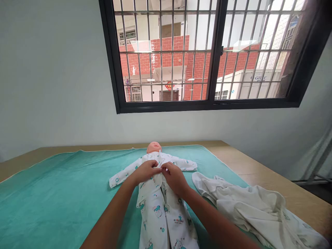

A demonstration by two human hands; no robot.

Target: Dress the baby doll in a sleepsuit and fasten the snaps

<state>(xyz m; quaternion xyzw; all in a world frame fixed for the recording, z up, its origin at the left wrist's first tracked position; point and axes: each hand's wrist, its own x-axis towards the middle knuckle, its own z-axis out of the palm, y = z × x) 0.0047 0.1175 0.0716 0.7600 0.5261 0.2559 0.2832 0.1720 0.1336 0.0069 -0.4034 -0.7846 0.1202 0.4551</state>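
Note:
A baby doll (154, 147) lies on its back with its head toward the wall. It wears a white printed baby top (127, 172) with both sleeves spread out. White printed pants (155, 218) cover its legs and stretch toward me. My left hand (147, 170) and my right hand (174, 176) meet over the doll's chest. The fingers of both are pinched together at the front of the top, gripping its fabric. Exactly which edge or fastening lies between the fingertips is hidden.
A teal blanket (64, 193) covers most of the wooden table (233, 159). Crumpled white baby clothes (254, 204) lie to the right of the doll. Behind the table stands a pale wall (64, 86) with a barred, black-framed window (166, 107).

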